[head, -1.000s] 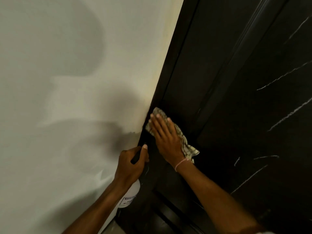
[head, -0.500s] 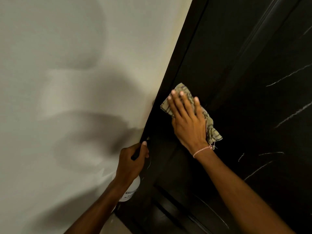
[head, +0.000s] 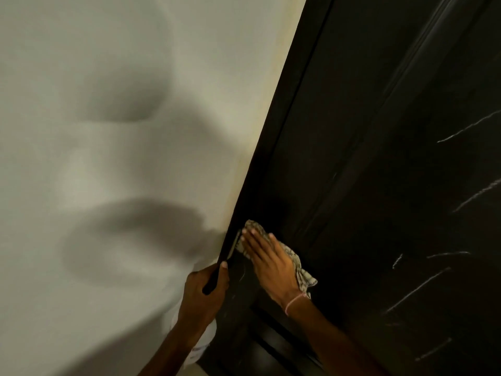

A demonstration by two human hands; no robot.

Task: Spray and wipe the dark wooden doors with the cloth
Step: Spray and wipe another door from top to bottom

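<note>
Nearest me, my left hand (head: 203, 294) grips the spray bottle (head: 204, 343), thumb up along its dark neck, low beside the door's edge. Just beyond, my right hand (head: 271, 263) lies flat, fingers straight and together, pressing the cloth (head: 305, 278) onto the dark wooden door (head: 379, 158) near its left edge. A pale wall (head: 108, 131) lies left.

Near-black door (head: 379, 131) with pale chalky streaks (head: 417, 289) from 3 to 5 o'clock; beige cloth (head: 303, 278), darker check pattern; off-white wall (head: 108, 77), grey shadows at 9 o'clock; pink thread bracelet (head: 294, 302); white bottle (head: 202, 346) at 6 o'clock
</note>
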